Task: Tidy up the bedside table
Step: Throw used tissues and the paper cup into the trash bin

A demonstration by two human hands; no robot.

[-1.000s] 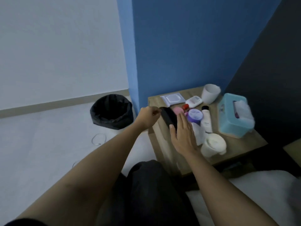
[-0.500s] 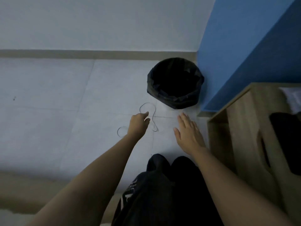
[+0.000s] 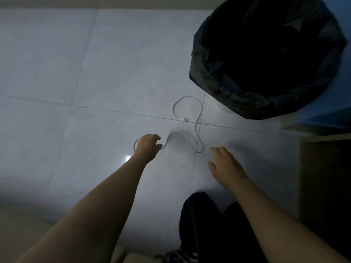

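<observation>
A thin white charging cable (image 3: 198,118) lies in loops on the pale floor tiles, its white plug (image 3: 183,119) on a tile joint. My left hand (image 3: 147,148) hovers over the cable's left end with fingers curled but apart; the cable passes under it and still lies flat. My right hand (image 3: 225,165) hangs to the right of the loops, palm down, fingers loosely spread, holding nothing. The wooden side of the bedside table (image 3: 322,177) shows at the right edge; its top is out of view.
A round bin lined with a black bag (image 3: 228,92) stands on the floor at the upper right, just beyond the cable. My legs in dark trousers (image 3: 209,224) fill the lower middle. A blue wall base (image 3: 341,111) runs behind the bin.
My view has swung from the tabletop down to the floor. Both hands have left the table's items and dropped toward the cable, the left one reaching its left end.
</observation>
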